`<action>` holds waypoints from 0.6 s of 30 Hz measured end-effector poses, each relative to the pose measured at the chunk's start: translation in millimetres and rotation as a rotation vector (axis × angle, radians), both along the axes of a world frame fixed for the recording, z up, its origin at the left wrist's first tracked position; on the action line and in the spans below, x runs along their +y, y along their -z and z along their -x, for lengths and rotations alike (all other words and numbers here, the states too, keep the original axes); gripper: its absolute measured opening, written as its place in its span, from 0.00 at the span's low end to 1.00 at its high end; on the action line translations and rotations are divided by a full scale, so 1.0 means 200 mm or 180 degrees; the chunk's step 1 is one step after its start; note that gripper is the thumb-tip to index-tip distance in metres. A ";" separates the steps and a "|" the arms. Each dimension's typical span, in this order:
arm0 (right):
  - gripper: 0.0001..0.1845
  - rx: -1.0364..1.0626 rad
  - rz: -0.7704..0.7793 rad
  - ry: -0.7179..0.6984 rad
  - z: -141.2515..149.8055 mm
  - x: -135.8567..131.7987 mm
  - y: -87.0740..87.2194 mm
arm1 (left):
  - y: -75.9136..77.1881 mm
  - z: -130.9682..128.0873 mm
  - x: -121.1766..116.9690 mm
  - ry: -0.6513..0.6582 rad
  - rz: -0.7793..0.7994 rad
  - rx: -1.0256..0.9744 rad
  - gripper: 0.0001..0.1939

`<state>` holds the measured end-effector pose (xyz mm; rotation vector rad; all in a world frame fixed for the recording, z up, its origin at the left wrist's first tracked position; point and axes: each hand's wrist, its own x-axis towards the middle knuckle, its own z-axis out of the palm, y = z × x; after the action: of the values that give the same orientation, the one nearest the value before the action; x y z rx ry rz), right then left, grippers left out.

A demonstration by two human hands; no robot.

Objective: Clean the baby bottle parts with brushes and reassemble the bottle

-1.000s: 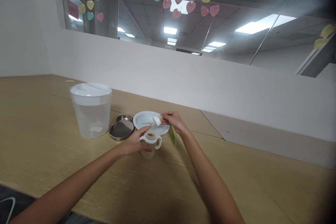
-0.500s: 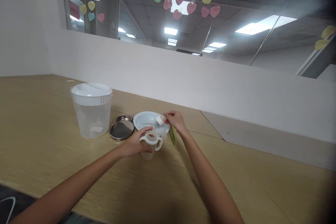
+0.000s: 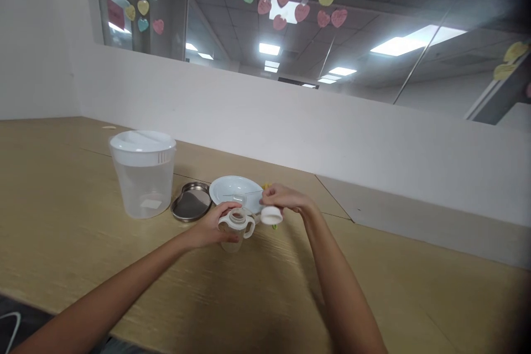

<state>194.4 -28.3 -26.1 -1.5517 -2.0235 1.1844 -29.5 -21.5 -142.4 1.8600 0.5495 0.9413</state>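
A small clear cup with white handles (image 3: pixel 237 230) stands on the wooden table (image 3: pixel 83 232). My left hand (image 3: pixel 213 225) is wrapped around its left side and steadies it. My right hand (image 3: pixel 282 199) pinches a small white round scoop or cap (image 3: pixel 271 215), held low just right of the cup's open mouth. Behind both hands lies a white plate (image 3: pixel 232 188). Part of a green utensil (image 3: pixel 274 225) shows under my right hand.
A clear plastic jug with a white lid (image 3: pixel 142 172) stands at the left. A shallow steel dish (image 3: pixel 191 203) lies between jug and plate. A white partition wall (image 3: pixel 332 133) runs behind the table, with glass and paper hearts above.
My right hand has come down and toward me from over the plate, carrying the small white piece to the right of the cup's mouth. My left hand has stayed on the cup.
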 end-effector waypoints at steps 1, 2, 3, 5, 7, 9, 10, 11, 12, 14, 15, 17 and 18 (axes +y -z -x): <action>0.10 -0.0170 0.0210 -0.0161 0.01 0.00 0.01 | 0.00 0.00 0.00 0.0007 -0.0011 0.0004 0.39; 0.09 -0.0315 0.0388 -0.0294 0.02 0.00 0.03 | 0.00 0.00 0.00 0.0013 -0.0011 0.0016 0.39; 0.09 -0.0429 0.0525 -0.0395 0.02 0.01 0.05 | 0.00 0.00 -0.01 0.0016 -0.0005 0.0028 0.39; 0.08 -0.0565 0.0647 -0.0498 0.03 0.02 0.07 | -0.01 0.00 -0.01 0.0037 0.0017 0.0053 0.39; 0.09 -0.0614 0.0612 -0.0500 0.03 0.03 0.08 | -0.01 0.00 -0.01 0.0055 0.0035 0.0075 0.39; 0.10 -0.0599 0.0501 -0.0469 0.02 0.03 0.07 | -0.01 0.01 -0.01 0.0053 0.0006 0.0097 0.39; 0.11 -0.0576 0.0433 -0.0455 0.02 0.03 0.06 | -0.01 0.01 -0.01 0.0045 -0.0022 0.0105 0.39; 0.11 -0.0547 0.0366 -0.0449 0.02 0.03 0.05 | -0.01 0.01 -0.01 0.0040 -0.0053 0.0113 0.39; 0.12 -0.0517 0.0304 -0.0449 0.01 0.02 0.04 | -0.01 0.01 -0.01 0.0038 -0.0080 0.0124 0.39; 0.12 -0.0461 0.0193 -0.0450 0.01 0.01 0.02 | -0.01 0.01 0.00 0.0032 -0.0102 0.0161 0.39; 0.12 -0.0437 0.0143 -0.0442 0.01 0.01 0.02 | 0.00 0.01 0.00 0.0018 -0.0113 0.0178 0.39; 0.13 -0.0389 0.0052 -0.0413 0.01 0.02 0.02 | 0.00 0.01 0.00 -0.0011 -0.0135 0.0206 0.39; 0.14 -0.0363 0.0012 -0.0399 0.01 0.02 0.02 | 0.00 0.01 0.00 -0.0022 -0.0145 0.0214 0.39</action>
<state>192.3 -23.8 -29.9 -1.5464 -2.2219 1.1693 -31.1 -20.9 -142.6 1.9374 0.5799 0.9050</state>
